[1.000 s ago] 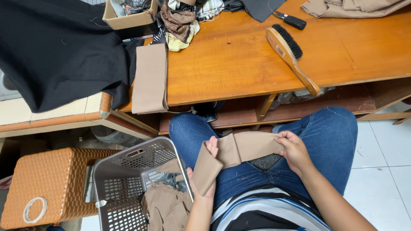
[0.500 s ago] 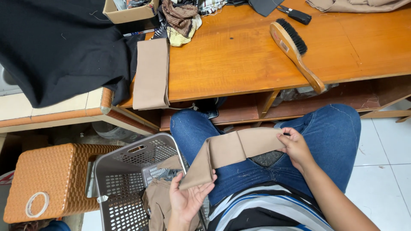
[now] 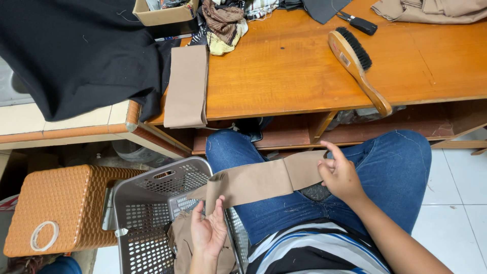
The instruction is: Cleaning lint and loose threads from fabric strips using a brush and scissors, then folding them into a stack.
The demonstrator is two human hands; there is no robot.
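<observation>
A tan fabric strip (image 3: 264, 180) lies stretched across my lap over blue jeans. My right hand (image 3: 341, 175) pinches its right end, fingers partly spread. My left hand (image 3: 208, 231) holds the strip's left end from below, over a grey plastic basket (image 3: 147, 213) that has more tan fabric (image 3: 180, 243) inside. A second folded tan strip (image 3: 186, 86) hangs over the edge of the wooden table (image 3: 284, 76).
A wooden brush (image 3: 357, 66) lies on the table, with a dark-handled tool (image 3: 357, 23), a cardboard box (image 3: 165, 12), crumpled cloth (image 3: 223, 23) and beige fabric (image 3: 431, 10) at the back. Black cloth (image 3: 76, 56) drapes the left ledge. An orange woven basket (image 3: 56, 208) stands left.
The folded strip has been opened out flat across my lap. My left hand slid down and left over the grey basket. My right hand shifted slightly along the strip's right end.
</observation>
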